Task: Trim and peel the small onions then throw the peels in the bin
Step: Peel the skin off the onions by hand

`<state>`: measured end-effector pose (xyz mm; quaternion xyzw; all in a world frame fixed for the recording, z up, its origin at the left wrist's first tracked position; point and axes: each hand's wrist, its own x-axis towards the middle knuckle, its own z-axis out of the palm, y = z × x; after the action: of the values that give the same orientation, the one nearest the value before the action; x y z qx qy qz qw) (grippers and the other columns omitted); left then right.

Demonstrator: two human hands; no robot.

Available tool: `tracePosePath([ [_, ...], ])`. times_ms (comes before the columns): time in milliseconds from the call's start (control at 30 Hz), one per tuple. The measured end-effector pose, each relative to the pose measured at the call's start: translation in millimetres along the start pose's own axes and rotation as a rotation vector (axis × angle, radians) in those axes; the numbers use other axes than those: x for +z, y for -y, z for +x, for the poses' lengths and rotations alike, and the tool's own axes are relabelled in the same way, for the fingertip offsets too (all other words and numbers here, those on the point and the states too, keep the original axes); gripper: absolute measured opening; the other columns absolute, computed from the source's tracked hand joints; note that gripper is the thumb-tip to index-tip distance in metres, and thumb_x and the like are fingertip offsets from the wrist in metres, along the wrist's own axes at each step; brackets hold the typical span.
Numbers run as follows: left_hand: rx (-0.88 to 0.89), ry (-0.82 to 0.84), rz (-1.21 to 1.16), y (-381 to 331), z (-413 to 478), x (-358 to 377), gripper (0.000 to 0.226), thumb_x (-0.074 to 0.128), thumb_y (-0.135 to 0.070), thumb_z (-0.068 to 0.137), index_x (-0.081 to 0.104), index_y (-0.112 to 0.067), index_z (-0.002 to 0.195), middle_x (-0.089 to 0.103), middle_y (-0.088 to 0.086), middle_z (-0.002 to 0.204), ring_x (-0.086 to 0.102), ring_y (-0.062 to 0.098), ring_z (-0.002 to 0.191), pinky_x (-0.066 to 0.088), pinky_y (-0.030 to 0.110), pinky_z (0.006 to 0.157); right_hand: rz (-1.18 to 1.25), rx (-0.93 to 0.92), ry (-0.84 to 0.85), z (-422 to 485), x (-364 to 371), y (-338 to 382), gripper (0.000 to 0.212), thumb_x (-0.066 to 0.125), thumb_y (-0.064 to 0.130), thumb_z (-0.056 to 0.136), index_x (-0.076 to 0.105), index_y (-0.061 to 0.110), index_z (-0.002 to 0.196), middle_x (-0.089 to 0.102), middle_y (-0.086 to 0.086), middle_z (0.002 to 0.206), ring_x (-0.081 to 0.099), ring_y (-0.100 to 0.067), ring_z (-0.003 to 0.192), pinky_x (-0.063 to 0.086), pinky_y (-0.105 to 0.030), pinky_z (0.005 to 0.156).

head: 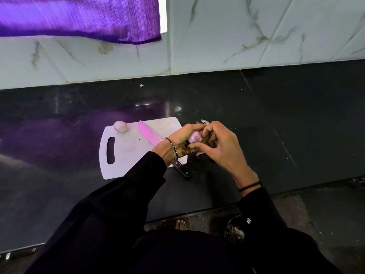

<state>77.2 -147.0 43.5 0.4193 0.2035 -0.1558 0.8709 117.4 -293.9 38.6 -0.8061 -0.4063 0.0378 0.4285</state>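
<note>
Two onions were in view: one already pale and bare at the far left corner of the cutting board (126,155), the peeled onion (120,126), and a second onion (194,137) pinched between both hands just off the board's right edge, above the dark counter (276,125). My left hand (183,140) was curled around it from below while the fingers of my right hand (214,144) closed on its skin, mid-peel as I judged it. The knife (150,135) lay across the board, its handle partly under my left wrist — a careless drop of that arm could nudge the blade. Loose peels (203,122) sat behind my hands; more might scatter onto the counter or floor. The slick bulb could also squirt free — I held it over bare counter, not the board.
</note>
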Motion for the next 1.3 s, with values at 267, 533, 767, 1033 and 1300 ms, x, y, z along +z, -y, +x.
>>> tracePosePath([
  [267, 0.017, 0.026, -0.086, 6.5, 6.8, -8.1, 0.038, 0.047, -0.015, 0.098, 0.067, -0.005, 0.068, 0.068, 0.009, 0.073, 0.068, 0.015, 0.064, 0.054, 0.021, 0.049, 0.007, 0.006, -0.04, -0.5, 0.3, -0.7, 0.037, 0.09, 0.035, 0.074, 0.063, 0.018, 0.093, 0.061, 0.014, 0.094, 0.054, 0.015, 0.09, 0.043, -0.009, 0.081],
  [533, 0.051, 0.052, -0.229, 3.7, 4.5, -6.2, 0.034, 0.057, -0.016, 0.087, 0.063, -0.001, 0.117, 0.067, 0.014, 0.105, 0.065, 0.025, 0.098, 0.05, 0.031, 0.094, 0.112, 0.072, -0.098, -0.3, -1.2, -1.5, 0.024, 0.088, 0.027, 0.078, 0.075, 0.014, 0.094, 0.072, 0.01, 0.094, 0.069, -0.006, 0.082, 0.054, -0.015, 0.066],
  [767, 0.108, 0.016, -0.341, 5.0, 4.4, -11.8, 0.046, 0.042, -0.013, 0.099, 0.043, 0.004, 0.142, 0.059, 0.02, 0.13, 0.068, 0.029, 0.102, 0.06, 0.035, 0.078, 0.157, 0.113, -0.02, 0.8, -1.7, -6.1, 0.012, 0.075, 0.02, 0.093, 0.078, 0.015, 0.104, 0.074, 0.009, 0.106, 0.07, -0.006, 0.1, 0.059, -0.022, 0.08],
  [1033, 0.104, -0.037, -0.377, 10.8, 8.1, -19.8, 0.044, 0.045, -0.013, 0.098, 0.049, -0.002, 0.14, 0.068, 0.012, 0.12, 0.07, 0.021, 0.096, 0.058, 0.029, 0.08, 0.277, 0.279, -0.075, 0.9, -0.8, 2.9, 0.006, 0.067, 0.018, 0.097, 0.071, 0.014, 0.098, 0.072, 0.003, 0.1, 0.069, -0.002, 0.083, 0.054, -0.014, 0.061],
  [1300, 0.193, -0.048, -0.35, 9.1, 14.5, -16.2, 0.042, 0.042, -0.007, 0.098, 0.044, 0.006, 0.138, 0.055, 0.025, 0.137, 0.059, 0.034, 0.121, 0.046, 0.048, 0.105, 0.2, 0.135, -0.07, 3.3, -0.2, 7.3, 0.019, 0.076, 0.025, 0.091, 0.078, 0.014, 0.106, 0.073, 0.004, 0.102, 0.069, 0.0, 0.086, 0.057, -0.017, 0.062],
])
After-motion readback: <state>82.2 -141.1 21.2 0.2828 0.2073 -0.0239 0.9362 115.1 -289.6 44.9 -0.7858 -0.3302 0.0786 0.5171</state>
